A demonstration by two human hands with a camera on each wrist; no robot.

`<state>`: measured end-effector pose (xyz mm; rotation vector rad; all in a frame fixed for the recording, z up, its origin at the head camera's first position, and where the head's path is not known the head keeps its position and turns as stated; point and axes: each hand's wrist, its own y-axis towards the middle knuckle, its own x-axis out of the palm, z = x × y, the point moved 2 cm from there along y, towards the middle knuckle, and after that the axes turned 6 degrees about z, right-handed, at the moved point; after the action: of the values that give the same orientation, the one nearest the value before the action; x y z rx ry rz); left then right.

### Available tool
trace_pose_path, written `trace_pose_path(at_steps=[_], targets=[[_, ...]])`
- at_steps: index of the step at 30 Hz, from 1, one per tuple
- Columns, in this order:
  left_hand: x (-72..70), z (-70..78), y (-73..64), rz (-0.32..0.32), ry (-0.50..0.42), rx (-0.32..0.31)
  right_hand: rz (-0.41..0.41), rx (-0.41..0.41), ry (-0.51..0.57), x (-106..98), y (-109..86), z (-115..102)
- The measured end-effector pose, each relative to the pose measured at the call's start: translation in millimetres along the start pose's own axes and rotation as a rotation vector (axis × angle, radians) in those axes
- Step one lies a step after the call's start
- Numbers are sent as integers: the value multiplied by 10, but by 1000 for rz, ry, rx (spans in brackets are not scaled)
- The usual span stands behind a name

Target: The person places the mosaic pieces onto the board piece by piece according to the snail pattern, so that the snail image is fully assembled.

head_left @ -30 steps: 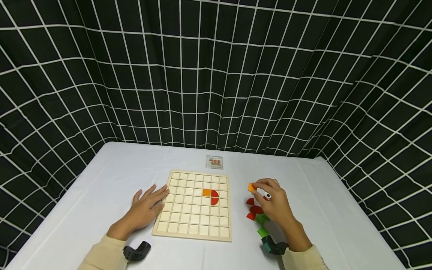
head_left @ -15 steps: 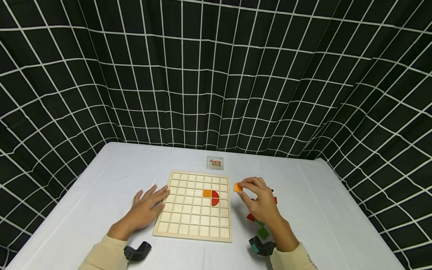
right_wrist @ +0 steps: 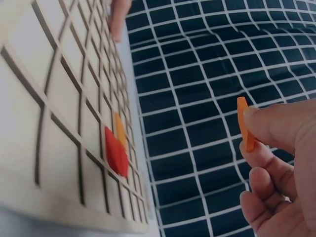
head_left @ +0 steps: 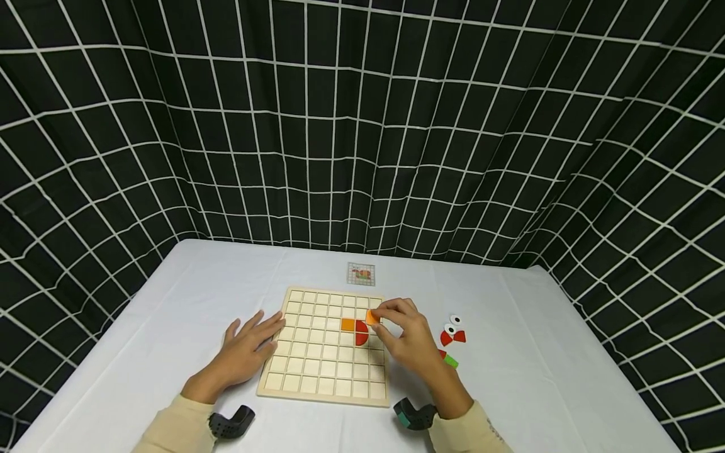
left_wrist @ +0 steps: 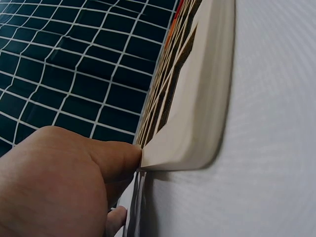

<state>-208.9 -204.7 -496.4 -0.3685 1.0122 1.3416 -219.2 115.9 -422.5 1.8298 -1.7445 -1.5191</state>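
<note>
A wooden grid board lies on the white table, divided into square cells. Set in it are an orange square tile and, just right of that, two red quarter-circle tiles forming a half disc. My right hand pinches another orange square tile between thumb and fingers, raised above the board's right part. The left hand lies with fingers spread at the board's left edge, fingertips on the frame; in the left wrist view its thumb touches the board's corner.
Right of the board lie white eye tiles, red quarter-circle tiles and a green tile, partly behind the right forearm. A small picture card sits beyond the board. A black curtain with white grid lines surrounds the table.
My right hand has carried the orange tile leftward from beside the loose tiles to over the board, uncovering the eye tiles. The left hand has stayed in place.
</note>
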Motion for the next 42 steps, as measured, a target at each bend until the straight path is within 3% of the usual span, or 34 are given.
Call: trace_pose_path(at_steps=[14,20,27,42], targets=[[3,26,6,-11,-7,-3,-85,12,30,423,-86,77],[-2,41,18,-17,2,-4,-88,34,43,484,-135,113],[-22,36,18,-18,0,-10,-153,64,4,570,-177,178],[-16,21,20,-11,-5,-6,-229,48,-68,599,-203,201]])
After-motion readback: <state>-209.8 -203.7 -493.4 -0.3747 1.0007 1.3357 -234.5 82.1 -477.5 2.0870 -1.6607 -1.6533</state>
